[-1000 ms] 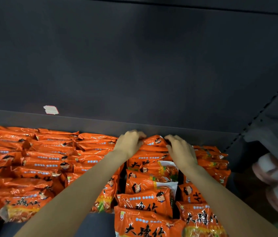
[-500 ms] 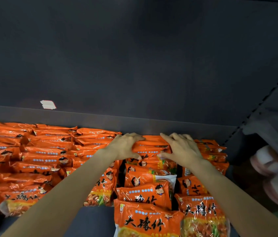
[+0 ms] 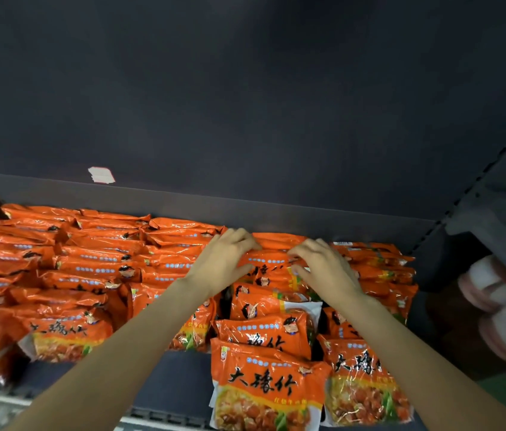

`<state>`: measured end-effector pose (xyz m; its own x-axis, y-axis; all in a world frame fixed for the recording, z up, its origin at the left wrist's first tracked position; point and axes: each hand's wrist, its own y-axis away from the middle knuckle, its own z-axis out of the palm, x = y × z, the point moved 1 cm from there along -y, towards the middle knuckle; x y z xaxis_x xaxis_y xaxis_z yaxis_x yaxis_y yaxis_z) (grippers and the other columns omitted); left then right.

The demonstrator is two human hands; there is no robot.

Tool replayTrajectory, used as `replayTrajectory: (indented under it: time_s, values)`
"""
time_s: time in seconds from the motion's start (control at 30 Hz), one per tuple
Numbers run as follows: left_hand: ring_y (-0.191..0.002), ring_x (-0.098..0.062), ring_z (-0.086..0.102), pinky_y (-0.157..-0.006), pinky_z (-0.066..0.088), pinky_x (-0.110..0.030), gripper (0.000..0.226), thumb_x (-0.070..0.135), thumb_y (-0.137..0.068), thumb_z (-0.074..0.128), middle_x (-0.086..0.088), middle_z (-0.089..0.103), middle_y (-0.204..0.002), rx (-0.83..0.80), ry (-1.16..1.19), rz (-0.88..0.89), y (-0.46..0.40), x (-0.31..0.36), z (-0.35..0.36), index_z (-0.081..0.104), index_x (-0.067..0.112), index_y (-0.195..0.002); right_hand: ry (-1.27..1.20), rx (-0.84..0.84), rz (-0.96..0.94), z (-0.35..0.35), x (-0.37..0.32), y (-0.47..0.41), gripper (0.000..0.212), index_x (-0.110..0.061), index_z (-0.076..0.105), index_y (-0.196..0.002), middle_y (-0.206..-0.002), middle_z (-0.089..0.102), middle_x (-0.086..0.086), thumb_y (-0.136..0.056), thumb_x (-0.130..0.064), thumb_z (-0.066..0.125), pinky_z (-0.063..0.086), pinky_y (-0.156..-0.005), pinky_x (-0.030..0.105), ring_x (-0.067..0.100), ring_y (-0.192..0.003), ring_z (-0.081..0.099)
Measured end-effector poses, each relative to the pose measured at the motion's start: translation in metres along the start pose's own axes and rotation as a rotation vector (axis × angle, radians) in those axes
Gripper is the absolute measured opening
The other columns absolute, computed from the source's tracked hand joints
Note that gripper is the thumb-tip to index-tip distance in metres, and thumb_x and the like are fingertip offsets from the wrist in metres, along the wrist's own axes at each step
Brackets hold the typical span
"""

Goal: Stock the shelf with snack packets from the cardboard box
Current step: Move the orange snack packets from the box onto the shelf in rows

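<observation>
Orange packets (image 3: 264,387) printed 大臻竹 are being stacked on the shelf (image 3: 167,384) across frame centre. One back packet (image 3: 271,262) is being pinched by the left hand (image 3: 225,262) and right hand (image 3: 326,270), fingers curled on its top edge.

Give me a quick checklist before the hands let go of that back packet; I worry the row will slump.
1. Left hand on the back packet: ok, fingers curl over its top edge.
2. Right hand on the same packet: ok, fingers curl over its top edge.
3. Packet standing upright: cannot tell, hands cover it.
4. Front packet in that row upright at the shelf edge: ok.
5. Bare shelf floor left for more packets: ok, gap beside the row.
6. Cardboard box within reach: cannot tell, out of view.
</observation>
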<state>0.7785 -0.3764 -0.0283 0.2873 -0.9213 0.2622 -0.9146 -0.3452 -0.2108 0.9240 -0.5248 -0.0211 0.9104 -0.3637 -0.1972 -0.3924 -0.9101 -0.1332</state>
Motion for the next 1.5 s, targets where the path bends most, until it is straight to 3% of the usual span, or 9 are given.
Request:
replayTrajectory:
  time_s: [0.27,0.5,0.77,0.87,1.0,1.1,1.23,1.33,1.5]
  values:
    - [-0.142,-0.014,0.020,-0.115,0.016,-0.036,0.062,0.037,-0.090,0.056,0.010,0.020,-0.154,-0.229,-0.036,-0.079,0.017,-0.013,0.002,0.027,0.031,-0.145,0.097,-0.094,0.095,0.005,-0.006,0.012,0.034,-0.029,0.060,-0.120,-0.134,0.037,-0.006,-0.086,-0.033,0.063,0.032,-0.106,0.033,0.014,-0.124,0.035]
    - [-0.138,-0.016,0.028,-0.114,0.023,-0.040,0.046,0.032,-0.090,0.058,0.006,0.032,-0.149,-0.156,0.129,-0.107,0.017,-0.010,0.002,0.046,0.027,-0.134,0.174,-0.047,0.133,0.016,-0.023,0.005,0.020,-0.023,0.066,-0.107,-0.128,0.044,-0.004,-0.088,-0.024,0.061,0.038,-0.101,0.033,0.016,-0.119,0.038]
    - [-0.132,-0.014,0.033,-0.111,0.028,-0.032,0.050,0.038,-0.084,0.064,0.004,0.045,-0.139,-0.078,0.253,-0.094,0.022,-0.013,-0.002,0.052,0.021,-0.130,0.011,0.208,0.171,0.002,-0.030,0.007,0.011,-0.015,0.061,-0.098,-0.101,0.065,0.000,-0.093,-0.022,0.054,0.043,-0.067,0.023,0.017,-0.091,0.060]
    - [-0.128,-0.015,0.039,-0.108,0.034,-0.036,0.047,0.033,-0.086,0.063,0.003,0.051,-0.135,-0.044,0.265,-0.111,0.017,-0.009,-0.002,0.053,0.020,-0.130,-0.118,0.269,0.273,0.004,-0.030,0.010,0.010,-0.014,0.061,-0.096,-0.098,0.065,-0.001,-0.092,-0.022,0.056,0.042,-0.065,0.021,0.016,-0.086,0.063]
    - [-0.105,-0.015,0.059,-0.095,0.047,-0.032,0.021,0.012,-0.091,0.056,0.002,0.066,-0.111,0.043,0.251,-0.099,0.007,-0.002,-0.003,0.067,0.018,-0.109,-0.269,0.110,0.381,0.019,-0.018,0.014,0.002,-0.015,0.057,-0.091,-0.108,0.055,-0.001,-0.090,-0.016,0.058,0.052,-0.077,0.027,0.015,-0.092,0.060]
    - [-0.100,-0.016,0.062,-0.095,0.047,-0.039,0.022,0.012,-0.092,0.053,0.000,0.066,-0.111,0.002,0.209,-0.028,0.001,0.005,-0.004,0.067,0.017,-0.108,-0.294,0.033,0.376,0.015,-0.015,0.015,0.022,-0.019,0.054,-0.108,-0.122,0.047,0.001,-0.088,-0.013,0.061,0.051,-0.087,0.030,0.018,-0.108,0.055]
    - [-0.109,-0.019,0.059,-0.096,0.048,-0.037,0.038,0.017,-0.095,0.049,-0.003,0.055,-0.128,-0.157,0.175,0.021,0.006,0.011,0.002,0.050,0.019,-0.133,-0.145,0.017,0.149,0.004,-0.031,0.014,0.053,-0.034,0.040,-0.137,-0.129,0.043,-0.005,-0.090,-0.020,0.059,0.051,-0.088,0.032,0.013,-0.116,0.046]
    - [-0.116,-0.019,0.055,-0.097,0.048,-0.035,0.047,0.021,-0.093,0.055,0.000,0.050,-0.134,-0.207,0.141,-0.003,0.014,0.007,0.008,0.042,0.023,-0.138,-0.086,0.003,0.136,0.010,-0.033,0.015,0.035,-0.030,0.049,-0.127,-0.124,0.049,-0.003,-0.093,-0.023,0.054,0.052,-0.085,0.034,0.016,-0.114,0.050]
    - [-0.108,-0.020,0.058,-0.092,0.049,-0.033,0.033,0.015,-0.093,0.052,0.000,0.058,-0.123,-0.155,-0.011,-0.032,0.017,0.003,0.008,0.055,0.021,-0.125,-0.282,0.224,0.264,0.011,-0.023,0.019,0.014,-0.016,0.061,-0.103,-0.108,0.062,0.005,-0.091,-0.012,0.058,0.054,-0.075,0.031,0.020,-0.091,0.063]
